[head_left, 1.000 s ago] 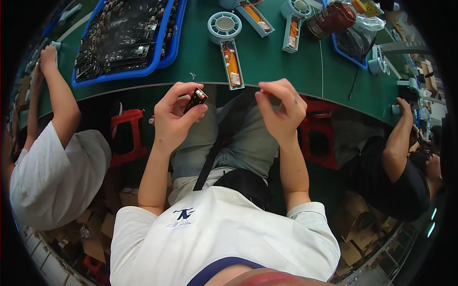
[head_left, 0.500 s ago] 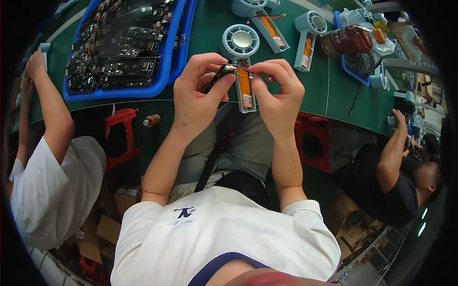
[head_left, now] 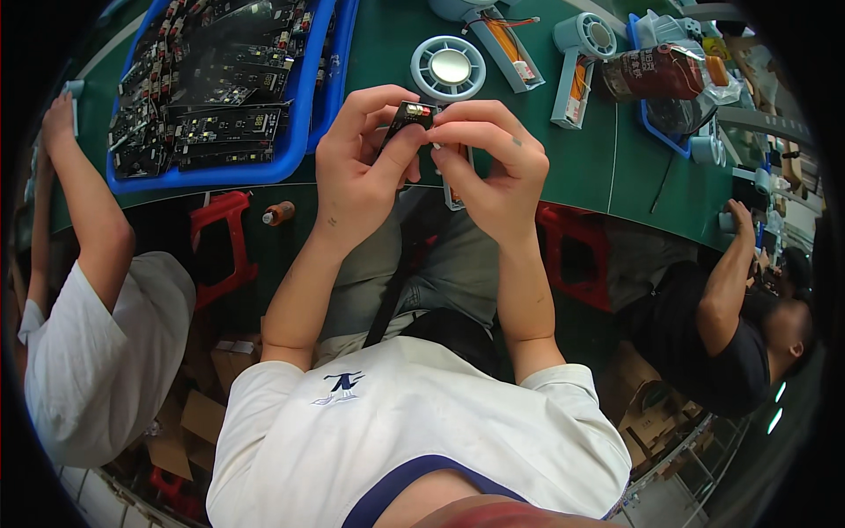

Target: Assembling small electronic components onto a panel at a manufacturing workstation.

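Note:
Between the thumb and fingers of my left hand (head_left: 354,180) is a narrow black circuit board (head_left: 395,126), tilted, with small red and light parts at its upper end. My right hand (head_left: 503,172) pinches a small white wire plug (head_left: 436,146) close to that end of the board. The fingertips of both hands nearly meet there, and whether plug and board are joined cannot be made out. Under my hands lies a light-blue handheld fan (head_left: 449,68), its round head facing up. My right hand covers most of its open handle.
A blue bin (head_left: 295,157) full of black circuit boards stands at the left. More light-blue fans (head_left: 585,37) with open handles lie at the back right, near a dark red packet (head_left: 656,72). People sit at both sides; red stools (head_left: 231,255) stand below the green table (head_left: 374,66).
My right hand has moved left, from over the fan's handle to the upper end of the circuit board. My left hand still holds the board, now turned slightly.

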A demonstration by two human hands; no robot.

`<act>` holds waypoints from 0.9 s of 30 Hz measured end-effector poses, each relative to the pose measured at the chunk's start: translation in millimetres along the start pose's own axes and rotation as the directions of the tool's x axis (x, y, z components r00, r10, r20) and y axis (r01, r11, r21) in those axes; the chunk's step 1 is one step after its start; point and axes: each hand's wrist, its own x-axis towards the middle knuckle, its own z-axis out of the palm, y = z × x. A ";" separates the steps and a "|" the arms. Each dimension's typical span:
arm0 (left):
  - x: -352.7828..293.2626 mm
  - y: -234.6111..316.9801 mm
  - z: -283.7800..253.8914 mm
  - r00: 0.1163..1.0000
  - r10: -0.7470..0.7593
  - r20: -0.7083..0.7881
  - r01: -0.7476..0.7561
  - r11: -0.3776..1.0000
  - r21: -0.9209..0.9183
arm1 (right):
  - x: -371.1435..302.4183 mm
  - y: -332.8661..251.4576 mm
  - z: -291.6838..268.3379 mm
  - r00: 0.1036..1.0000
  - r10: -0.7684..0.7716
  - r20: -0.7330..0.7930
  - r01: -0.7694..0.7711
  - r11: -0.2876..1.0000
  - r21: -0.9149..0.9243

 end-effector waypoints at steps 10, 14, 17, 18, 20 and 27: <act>1.2 -8.4 -7.3 0.994 0.101 0.040 -0.102 0.995 0.018 | 4.2 -6.6 12.8 0.947 0.257 -0.193 -0.222 0.958 0.184; 1.4 -10.2 -7.7 0.990 0.117 0.076 -0.123 0.990 0.067 | 4.9 -6.9 11.4 0.973 0.127 -0.195 -0.132 0.991 -0.015; 1.9 -8.8 -6.5 0.990 0.118 0.082 -0.127 0.986 0.109 | 3.7 -10.6 12.2 0.981 0.112 -0.159 -0.128 0.987 -0.099; 2.4 -8.3 -6.0 0.989 0.119 0.087 -0.130 0.983 0.127 | 4.1 -11.0 12.4 0.982 0.077 -0.174 -0.104 0.983 -0.151; 2.1 -7.1 -5.4 0.990 0.115 0.083 -0.126 0.982 0.142 | 5.3 -12.2 12.5 0.980 0.005 -0.199 -0.057 0.965 -0.256; 3.3 -6.4 -6.7 0.978 0.165 0.127 -0.192 0.951 0.244 | 14.6 -23.2 6.4 0.986 -0.033 -0.165 -0.045 0.892 -0.449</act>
